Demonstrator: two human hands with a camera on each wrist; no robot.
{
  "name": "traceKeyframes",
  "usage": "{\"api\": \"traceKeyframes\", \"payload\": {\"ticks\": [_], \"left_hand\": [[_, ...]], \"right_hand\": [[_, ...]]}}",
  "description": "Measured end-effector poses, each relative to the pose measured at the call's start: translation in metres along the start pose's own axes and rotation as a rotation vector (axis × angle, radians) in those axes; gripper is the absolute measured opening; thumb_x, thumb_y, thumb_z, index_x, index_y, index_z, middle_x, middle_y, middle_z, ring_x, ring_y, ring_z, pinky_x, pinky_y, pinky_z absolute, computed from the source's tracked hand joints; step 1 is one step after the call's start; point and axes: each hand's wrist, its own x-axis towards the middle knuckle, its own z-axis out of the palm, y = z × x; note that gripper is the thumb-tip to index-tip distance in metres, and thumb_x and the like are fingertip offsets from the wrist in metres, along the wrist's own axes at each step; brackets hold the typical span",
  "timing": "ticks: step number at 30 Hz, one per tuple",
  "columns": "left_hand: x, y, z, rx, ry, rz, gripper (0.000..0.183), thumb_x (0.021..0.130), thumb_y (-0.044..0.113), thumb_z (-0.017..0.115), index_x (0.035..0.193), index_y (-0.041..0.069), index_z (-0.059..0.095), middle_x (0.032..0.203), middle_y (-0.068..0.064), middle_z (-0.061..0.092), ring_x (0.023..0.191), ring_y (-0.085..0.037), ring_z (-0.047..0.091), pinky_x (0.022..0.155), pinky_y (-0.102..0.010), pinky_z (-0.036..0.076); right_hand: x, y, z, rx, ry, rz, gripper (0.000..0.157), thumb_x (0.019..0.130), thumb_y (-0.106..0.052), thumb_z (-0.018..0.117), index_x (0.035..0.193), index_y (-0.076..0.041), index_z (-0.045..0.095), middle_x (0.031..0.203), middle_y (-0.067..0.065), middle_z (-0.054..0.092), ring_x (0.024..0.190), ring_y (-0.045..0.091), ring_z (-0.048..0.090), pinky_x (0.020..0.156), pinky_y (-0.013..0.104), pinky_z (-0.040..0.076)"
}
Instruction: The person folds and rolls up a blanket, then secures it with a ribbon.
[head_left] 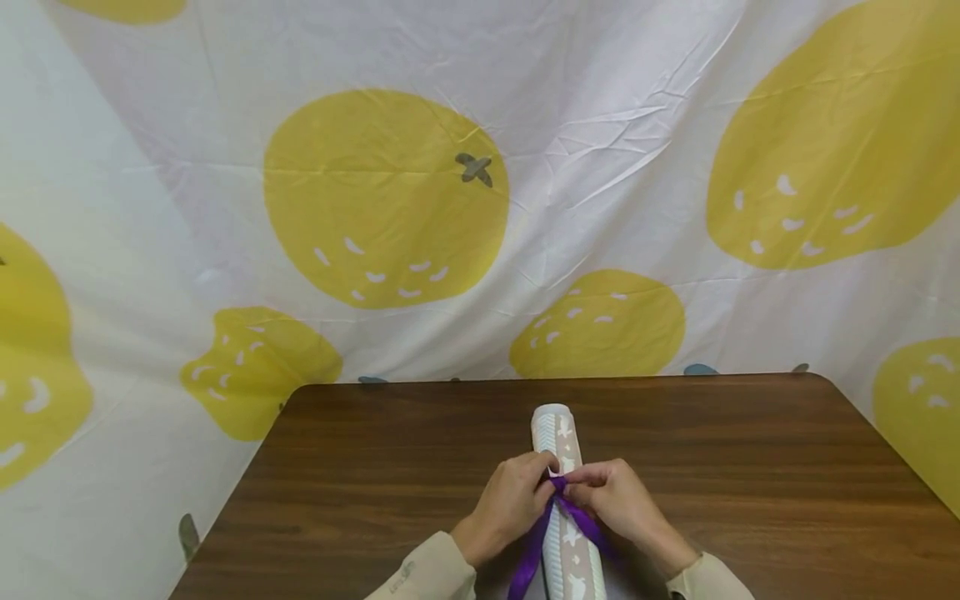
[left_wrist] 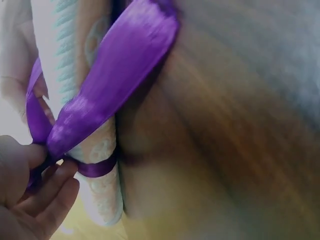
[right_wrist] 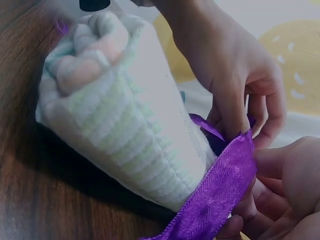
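Note:
A rolled patterned cloth (head_left: 573, 562), white and beige with ribbed stripes, lies lengthwise on the table. A purple ribbon (head_left: 534, 546) runs around its middle, with loose ends trailing down on both sides. My left hand (head_left: 512, 497) pinches the ribbon at the crossing on top of the roll. From the other side my right hand (head_left: 619, 502) pinches the ribbon with thumb and fingers, close to the left fingertips. A band of the ribbon (left_wrist: 97, 169) wraps the roll in the left wrist view. The layered, folded end of the roll (right_wrist: 92, 55) faces the right wrist camera.
The dark wood-grain table (head_left: 375, 475) extends to both sides and behind the roll. Beyond its far edge hangs a white curtain (head_left: 577, 192) printed with yellow fruit. A small black object (right_wrist: 94, 4) shows beside the roll's end in the right wrist view.

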Motion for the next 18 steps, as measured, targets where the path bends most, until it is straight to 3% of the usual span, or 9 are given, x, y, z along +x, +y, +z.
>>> {"api": "traceKeyframes", "payload": {"ticks": [9,18], "left_hand": [[0.0,-0.003,-0.01,-0.111,-0.061,-0.024,0.006,0.087,0.01,0.075,0.091,0.012,0.07,0.089,0.002,0.073,0.081,-0.002,0.064,0.074,-0.011,0.049],[-0.001,-0.008,-0.015,-0.346,-0.067,-0.117,0.004,0.087,0.004,0.073,0.088,0.007,0.071,0.08,-0.002,0.073,0.066,0.004,0.057,0.061,-0.01,0.048]], "right_hand": [[0.001,0.001,-0.004,-0.033,0.032,0.014,0.009,0.083,-0.007,0.074,0.089,0.0,0.076,0.067,0.005,0.066,0.052,0.006,0.051,0.047,0.021,0.043],[0.001,0.002,-0.012,-0.011,0.016,-0.024,0.007,0.087,-0.006,0.072,0.089,0.001,0.071,0.072,0.009,0.066,0.052,0.011,0.054,0.047,0.027,0.049]]}}
